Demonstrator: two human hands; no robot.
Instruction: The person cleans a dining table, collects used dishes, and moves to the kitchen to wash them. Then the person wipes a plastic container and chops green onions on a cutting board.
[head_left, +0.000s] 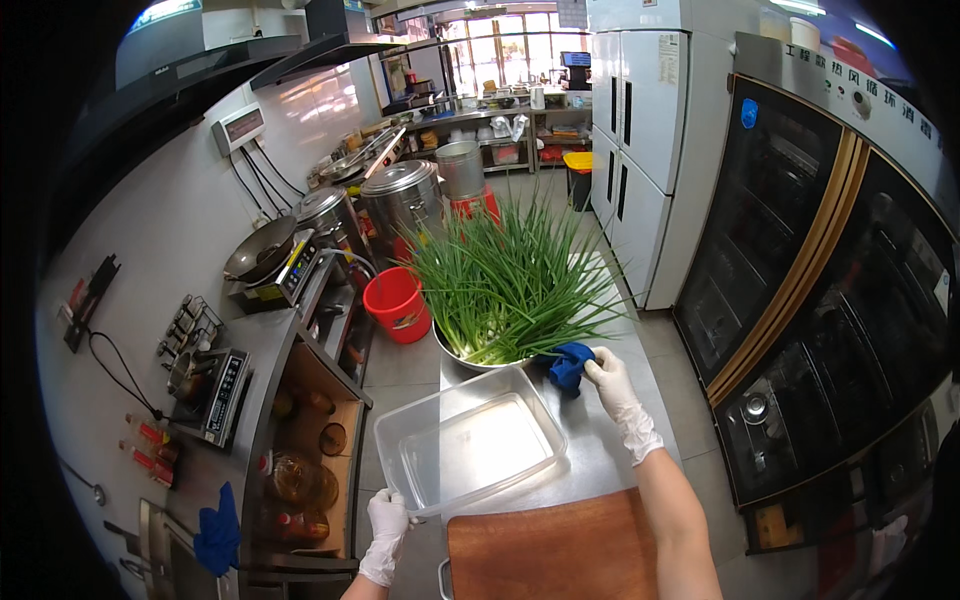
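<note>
My left hand, in a white glove, grips the near left corner of a clear plastic tub. The tub juts past the left edge of the stainless steel table; nothing lies in it. In my gloved right hand is a bunched blue cloth, pinched at its right side. Just left of the cloth stands a round metal basin heaped with long green scallions. Nearest me on the table is a wooden cutting board, with a metal handle at its left edge.
A red bucket stands on the floor left of the table. Along the left wall, a counter carries an induction cooker and a wok. Large steel pots stand beyond. A glass-door cabinet and white refrigerator line the right.
</note>
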